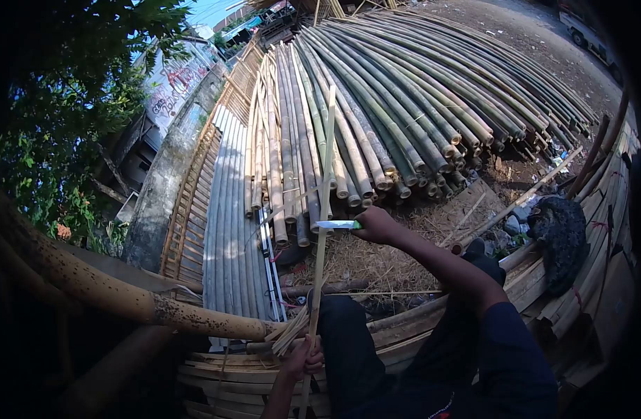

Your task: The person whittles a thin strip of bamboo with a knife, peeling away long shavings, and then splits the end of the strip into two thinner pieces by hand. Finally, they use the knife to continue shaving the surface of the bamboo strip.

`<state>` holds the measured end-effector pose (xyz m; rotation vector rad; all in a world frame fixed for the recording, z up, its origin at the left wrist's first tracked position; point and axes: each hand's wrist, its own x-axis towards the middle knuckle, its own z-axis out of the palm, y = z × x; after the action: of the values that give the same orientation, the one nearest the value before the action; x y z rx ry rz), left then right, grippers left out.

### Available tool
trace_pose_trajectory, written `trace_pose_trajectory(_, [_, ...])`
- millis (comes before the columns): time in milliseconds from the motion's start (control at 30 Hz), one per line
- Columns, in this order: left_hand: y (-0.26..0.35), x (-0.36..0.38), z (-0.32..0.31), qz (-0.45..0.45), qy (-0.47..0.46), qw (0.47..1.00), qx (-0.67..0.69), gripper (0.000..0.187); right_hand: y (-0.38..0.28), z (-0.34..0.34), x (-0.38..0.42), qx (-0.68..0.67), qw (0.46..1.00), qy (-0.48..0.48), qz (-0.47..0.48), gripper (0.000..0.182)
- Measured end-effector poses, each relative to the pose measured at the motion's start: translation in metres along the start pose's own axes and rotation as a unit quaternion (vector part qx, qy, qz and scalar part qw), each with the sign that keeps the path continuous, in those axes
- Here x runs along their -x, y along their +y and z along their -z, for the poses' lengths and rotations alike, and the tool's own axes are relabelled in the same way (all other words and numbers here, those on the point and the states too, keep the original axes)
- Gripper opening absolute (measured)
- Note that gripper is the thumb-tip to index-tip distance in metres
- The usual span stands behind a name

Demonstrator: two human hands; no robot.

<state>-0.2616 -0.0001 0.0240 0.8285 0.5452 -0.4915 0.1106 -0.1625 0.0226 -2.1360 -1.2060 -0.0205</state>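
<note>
A long, thin bamboo strip [322,258] stands nearly upright in front of me. Around its lower part, my left hand [305,358] is closed. My right hand [376,226] grips a knife [338,224] with a bright blade and a green part at the handle; the blade points left and crosses the strip around its middle. Whether the edge touches the strip cannot be made out. Beside my left hand lies a small bundle of thin strips [290,334].
Many bamboo poles [404,105] are piled ahead. A thick bamboo pole [125,299] crosses at the left, near corrugated sheets [229,230] and a slatted bamboo panel [191,199]. Split bamboo [586,272] lies at the right, with a dark rough object [558,241].
</note>
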Motion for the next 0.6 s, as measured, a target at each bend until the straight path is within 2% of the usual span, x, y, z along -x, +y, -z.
trace_pose_trajectory(100, [-0.028,0.008,-0.005,0.026,0.050,0.998,-0.041,0.050,-0.001,-0.015,-0.008,-0.008,1.000,0.014,0.018,0.023])
trace_pose_trajectory(167, [-0.042,0.014,-0.014,0.032,0.073,0.995,-0.053,0.049,-0.002,-0.017,-0.010,0.070,0.997,0.021,0.039,0.024])
trace_pose_trajectory(233, [-0.058,0.019,-0.020,0.006,0.098,0.994,-0.051,0.049,0.006,-0.014,-0.015,0.034,0.996,0.071,-0.044,0.023])
trace_pose_trajectory(300, [-0.073,0.026,-0.022,-0.002,0.104,0.994,-0.043,0.049,0.025,-0.003,-0.019,0.057,0.995,0.068,-0.050,0.023])
trace_pose_trajectory(367, [-0.083,0.032,-0.018,0.041,0.104,0.993,-0.030,0.048,0.040,0.006,-0.022,0.105,0.991,0.065,-0.053,0.022])
trace_pose_trajectory(467, [-0.079,0.035,-0.019,0.040,0.106,0.993,-0.031,0.045,0.038,0.005,-0.024,0.112,0.990,0.060,-0.059,0.022])
trace_pose_trajectory(600, [-0.079,0.033,-0.018,0.046,0.105,0.993,-0.043,0.042,0.032,0.006,-0.021,0.105,0.994,0.040,0.002,0.021])
